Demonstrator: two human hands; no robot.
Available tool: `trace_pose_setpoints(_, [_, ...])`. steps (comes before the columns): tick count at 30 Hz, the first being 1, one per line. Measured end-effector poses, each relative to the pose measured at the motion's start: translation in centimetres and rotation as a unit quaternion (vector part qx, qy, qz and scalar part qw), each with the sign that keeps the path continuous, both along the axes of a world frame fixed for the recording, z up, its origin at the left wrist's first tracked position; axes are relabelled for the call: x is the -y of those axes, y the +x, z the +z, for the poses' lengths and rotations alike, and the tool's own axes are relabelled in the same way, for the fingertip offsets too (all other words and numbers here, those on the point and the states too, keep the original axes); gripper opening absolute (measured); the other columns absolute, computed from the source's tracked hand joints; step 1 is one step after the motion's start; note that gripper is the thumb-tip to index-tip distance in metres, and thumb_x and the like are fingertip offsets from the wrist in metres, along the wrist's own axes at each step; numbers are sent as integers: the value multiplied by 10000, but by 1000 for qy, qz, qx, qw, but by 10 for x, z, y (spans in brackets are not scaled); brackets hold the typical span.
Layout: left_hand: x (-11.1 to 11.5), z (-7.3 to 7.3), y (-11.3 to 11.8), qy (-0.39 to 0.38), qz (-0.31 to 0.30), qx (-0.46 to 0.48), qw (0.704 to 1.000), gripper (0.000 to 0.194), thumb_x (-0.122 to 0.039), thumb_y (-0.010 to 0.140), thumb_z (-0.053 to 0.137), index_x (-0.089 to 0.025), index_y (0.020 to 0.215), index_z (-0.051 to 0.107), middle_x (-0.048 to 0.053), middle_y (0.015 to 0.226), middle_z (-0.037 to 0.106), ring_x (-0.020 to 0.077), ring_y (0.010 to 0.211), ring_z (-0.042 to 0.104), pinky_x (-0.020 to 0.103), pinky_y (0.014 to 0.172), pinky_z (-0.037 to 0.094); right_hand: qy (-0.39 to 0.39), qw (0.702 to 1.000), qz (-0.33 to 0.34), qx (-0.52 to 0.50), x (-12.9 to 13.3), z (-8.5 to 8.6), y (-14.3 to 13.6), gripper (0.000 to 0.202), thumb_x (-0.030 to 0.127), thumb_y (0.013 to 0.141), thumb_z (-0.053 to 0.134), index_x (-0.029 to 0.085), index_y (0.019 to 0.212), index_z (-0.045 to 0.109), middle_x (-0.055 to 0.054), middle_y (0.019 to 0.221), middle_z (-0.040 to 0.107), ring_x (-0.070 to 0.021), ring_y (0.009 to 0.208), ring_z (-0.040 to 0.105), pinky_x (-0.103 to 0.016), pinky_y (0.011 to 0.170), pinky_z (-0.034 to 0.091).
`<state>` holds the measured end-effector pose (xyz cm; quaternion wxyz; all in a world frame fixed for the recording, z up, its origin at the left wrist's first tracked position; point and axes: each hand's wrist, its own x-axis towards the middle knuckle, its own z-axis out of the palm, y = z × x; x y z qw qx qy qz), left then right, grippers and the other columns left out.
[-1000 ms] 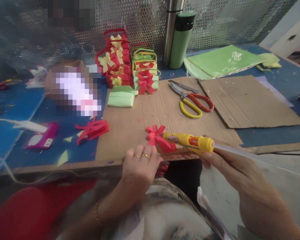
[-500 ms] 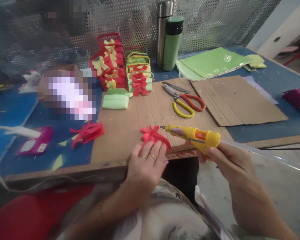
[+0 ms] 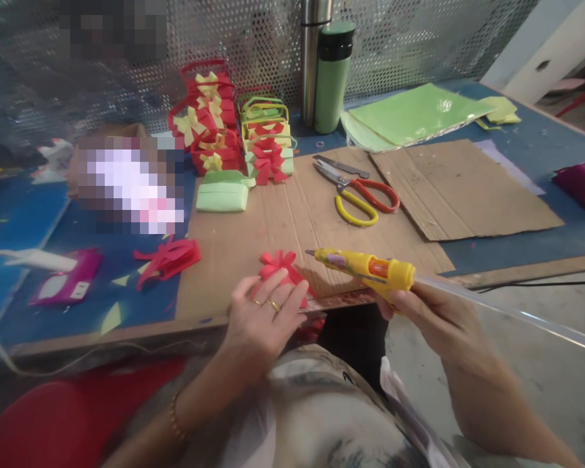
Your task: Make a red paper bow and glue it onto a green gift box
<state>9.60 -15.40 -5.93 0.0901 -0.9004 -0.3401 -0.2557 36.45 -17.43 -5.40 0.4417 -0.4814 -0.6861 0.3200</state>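
1. Centre, lower half: red paper bow piece [image 3: 279, 260] lies on the brown cardboard sheet [image 3: 234, 253], near the table's front edge.
2. Left hand [image 3: 260, 322], lower centre: fingers lightly spread, laid over the bow piece's lower part; thumb not visible.
3. Right hand [image 3: 441, 325], lower right: wrapped round the yellow glue gun [image 3: 363, 268], clear glue stick [image 3: 521, 314] trailing from its back. Nozzle points left, near the bow piece, apart from it.
4. Above the gun: scissors with red and yellow handles [image 3: 340, 184], on cardboard.
5. Upper left of centre: pale green paper box [image 3: 221, 197], just below red paper baskets with yellow bows [image 3: 219, 140].
6. Left: folded red paper strips [image 3: 178, 260].
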Motion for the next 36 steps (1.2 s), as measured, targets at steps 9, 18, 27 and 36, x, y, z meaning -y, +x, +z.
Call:
trace_pose_setpoints(9, [11, -19, 25, 13, 92, 51, 994, 389, -277, 940, 682, -84, 1278, 668, 146, 1050, 776, 328, 1142, 714, 493, 1055, 380, 17, 1000, 19, -9, 1, -3, -2, 437, 413, 1066, 503, 212, 693, 611, -14, 668, 589, -158, 579, 532, -297, 559, 414])
trace_pose_setpoints(18, [15, -7, 19, -9, 102, 41, 994, 219, -216, 931, 717, -139, 1136, 717, 100, 1027, 785, 304, 1135, 697, 454, 975, 385, 16, 1000, 12, -19, 0, 0, -5, 430, 405, 1064, 518, 215, 686, 596, -8, 669, 578, -156, 595, 540, -299, 571, 411])
trace_pose_setpoints(27, [9, 1, 25, -11, 75, 19, 997, 222, -68, 927, 604, -101, 1134, 679, 116, 1144, 785, 303, 1139, 686, 459, 1000, 369, 11, 1000, 11, 3, -1, 3, -6, 454, 450, 1063, 503, 224, 680, 596, -16, 649, 584, -164, 582, 538, -310, 567, 428])
trace_pose_setpoints(36, [10, 0, 14, -45, 64, 18, 997, 385, 24, 941, 508, -118, 1275, 636, 123, 1184, 787, 274, 1163, 707, 461, 1004, 376, 28, 999, 34, -18, 0, -9, 0, 371, 324, 1071, 507, 209, 731, 603, -1, 693, 575, -150, 611, 544, -292, 589, 411])
